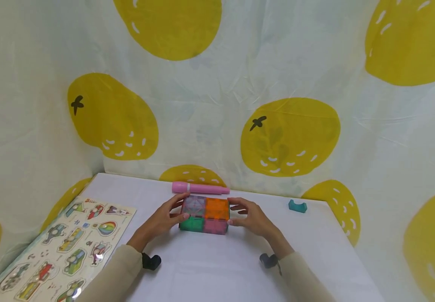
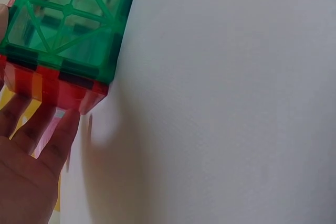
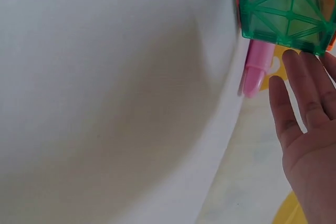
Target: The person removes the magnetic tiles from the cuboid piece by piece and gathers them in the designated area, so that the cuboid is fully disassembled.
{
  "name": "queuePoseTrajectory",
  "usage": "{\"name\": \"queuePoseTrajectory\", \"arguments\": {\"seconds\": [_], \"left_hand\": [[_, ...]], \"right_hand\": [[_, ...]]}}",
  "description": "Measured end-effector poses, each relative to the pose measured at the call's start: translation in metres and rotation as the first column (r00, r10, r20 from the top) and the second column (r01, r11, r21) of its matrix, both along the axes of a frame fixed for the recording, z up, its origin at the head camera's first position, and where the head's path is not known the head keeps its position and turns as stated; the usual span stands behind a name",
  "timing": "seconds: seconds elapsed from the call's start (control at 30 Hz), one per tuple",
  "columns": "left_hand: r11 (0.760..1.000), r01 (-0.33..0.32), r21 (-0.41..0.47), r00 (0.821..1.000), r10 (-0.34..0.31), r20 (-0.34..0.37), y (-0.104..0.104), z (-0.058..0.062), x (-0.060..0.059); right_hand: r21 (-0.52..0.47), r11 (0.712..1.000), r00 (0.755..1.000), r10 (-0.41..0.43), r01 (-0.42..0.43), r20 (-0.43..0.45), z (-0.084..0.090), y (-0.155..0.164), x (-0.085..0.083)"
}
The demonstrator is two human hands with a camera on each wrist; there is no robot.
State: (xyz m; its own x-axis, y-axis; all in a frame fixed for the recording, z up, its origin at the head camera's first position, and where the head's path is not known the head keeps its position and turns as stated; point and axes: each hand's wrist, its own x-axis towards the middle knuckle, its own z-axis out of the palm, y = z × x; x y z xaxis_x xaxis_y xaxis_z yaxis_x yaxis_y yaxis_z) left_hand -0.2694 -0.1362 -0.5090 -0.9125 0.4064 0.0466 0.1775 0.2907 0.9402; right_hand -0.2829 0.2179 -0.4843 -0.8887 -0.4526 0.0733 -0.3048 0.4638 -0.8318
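A box-shaped block of see-through magnetic tiles [image 1: 215, 224] is between the two hands in the head view, its visible face showing purple, orange, green and pink squares. My left hand [image 1: 166, 214] holds the block's left side, thumb on the front and fingers toward the back. In the left wrist view, the fingers touch a red tile [image 2: 58, 87] beside a green tile [image 2: 68, 24]. My right hand [image 1: 253, 216] holds the opposite side with thumb and fingertips. A green side tile [image 3: 289, 11] shows above its fingers in the right wrist view. Whether the block rests on the table is unclear.
Behind the block lies a pink marker-like stick [image 1: 198, 188]. A puzzle board [image 1: 62, 251] with vehicle pictures occupies the left of the white table [image 1: 217, 277]. A small teal arch-shaped piece [image 1: 297, 206] lies at the back right. Patterned cloth [image 1: 202, 105] hangs behind.
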Motion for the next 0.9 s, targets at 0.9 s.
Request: {"name": "queuePoseTrajectory", "arguments": {"seconds": [0.9], "left_hand": [[1.000,0.015,-0.008,1.000,-0.015,-0.017,-0.001,-0.001,-0.003]], "right_hand": [[-0.122,0.991,0.997,-0.055,0.062,0.061,-0.012,0.007,-0.001]]}}
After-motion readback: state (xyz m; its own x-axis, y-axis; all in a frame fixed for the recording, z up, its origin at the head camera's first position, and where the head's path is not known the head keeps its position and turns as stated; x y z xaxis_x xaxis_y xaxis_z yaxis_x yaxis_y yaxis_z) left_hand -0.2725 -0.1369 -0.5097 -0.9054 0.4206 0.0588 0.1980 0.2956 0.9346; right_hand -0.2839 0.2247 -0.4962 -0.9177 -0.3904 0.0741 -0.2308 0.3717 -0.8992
